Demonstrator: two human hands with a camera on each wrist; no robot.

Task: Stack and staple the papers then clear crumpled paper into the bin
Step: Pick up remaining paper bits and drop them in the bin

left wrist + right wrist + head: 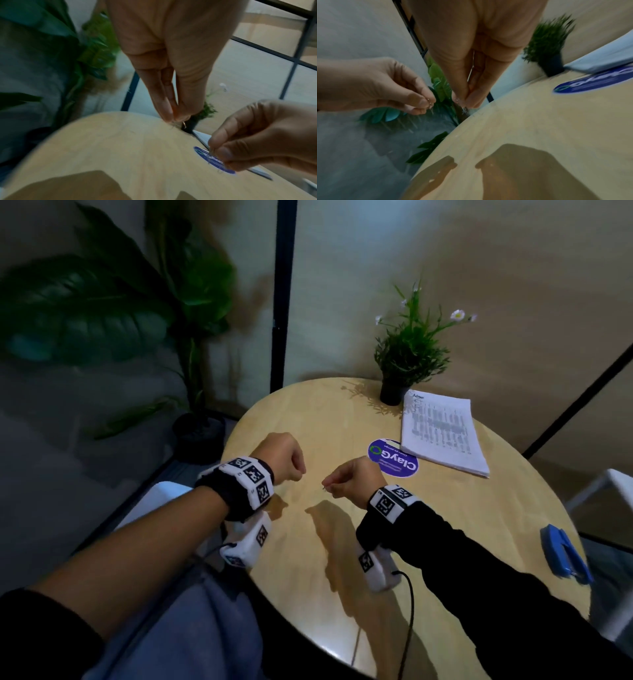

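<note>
**Both hands pinch small metal bits above the table; the papers lie stacked beyond**

The left hand (286,458) and the right hand (352,479) hang close together above the near middle of the round wooden table (308,559), fingertips facing each other with a small gap between. Each hand has its thumb and fingers drawn into a tight pinch. In the right wrist view a thin piece of wire (471,65), staple-like, runs up between the right thumb and fingers. In the left wrist view a tiny metal bit (184,124) shows just under the left fingertips (169,112); what it is cannot be made out clearly.

Well to the right of the right hand, near the table's edge, lies a blue stapler (567,556), touched by neither hand.

Just beyond the right hand, a round blue sticker (394,462) lies flat on the tabletop. Past it, further from the pinch and to the right, rests the stack of printed papers (442,429), one corner overlapping the sticker's edge.

Beyond the stack's far left corner stands a small potted plant (409,361) with white flowers. Far off to the left of the left hand, on the floor beside the table, a big-leafed plant (137,302) stands.
</note>
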